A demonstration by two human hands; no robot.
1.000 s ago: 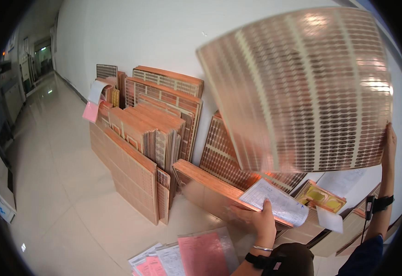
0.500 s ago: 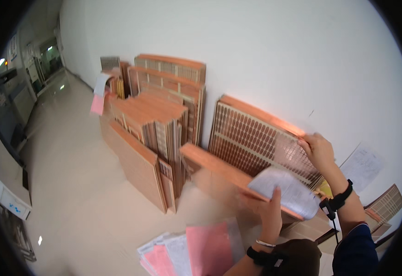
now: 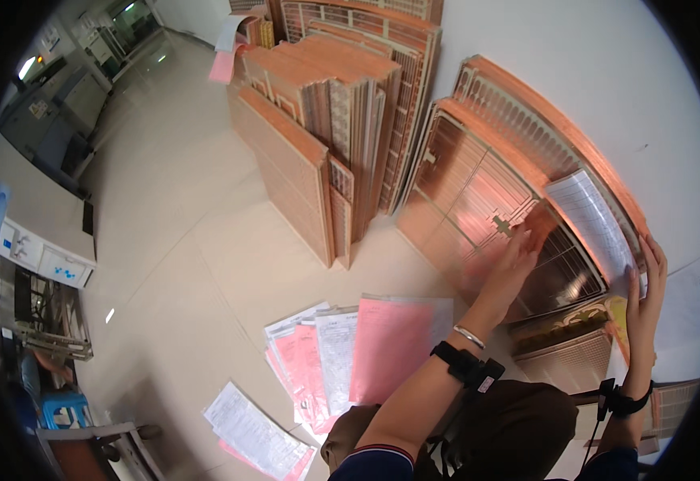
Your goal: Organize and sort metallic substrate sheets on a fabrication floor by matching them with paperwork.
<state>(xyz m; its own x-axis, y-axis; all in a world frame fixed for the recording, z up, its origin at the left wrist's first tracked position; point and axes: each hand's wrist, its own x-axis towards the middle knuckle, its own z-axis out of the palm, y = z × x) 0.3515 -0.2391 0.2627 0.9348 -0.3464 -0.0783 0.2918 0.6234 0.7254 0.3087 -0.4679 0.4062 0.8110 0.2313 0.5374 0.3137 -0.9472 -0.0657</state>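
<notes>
A stack of copper-coloured patterned panels (image 3: 466, 184) leans against the wall at right. My left hand (image 3: 514, 268) lies with fingers stretched out against the front panel's shiny face, holding nothing. A white written sheet (image 3: 594, 216) sticks up between the front panel and the rear panel (image 3: 518, 108). At the right end of this stack is my right hand (image 3: 647, 280), with fingers extended and thumb apart, touching the panel corner beside the sheet. What its fingers touch behind the edge is partly hidden.
A second panel stack (image 3: 310, 144) stands upright on the floor to the left. Pink and white papers in clear sleeves (image 3: 390, 345) lie before me, with another white sheet (image 3: 258, 433) nearer. Further left are a blue stool (image 3: 65, 409) and a white cabinet (image 3: 41, 260).
The panel my left hand held now leans against the rear one, with the white sheet between them. My right hand has moved down to the stack's right end. My view has shifted downward.
</notes>
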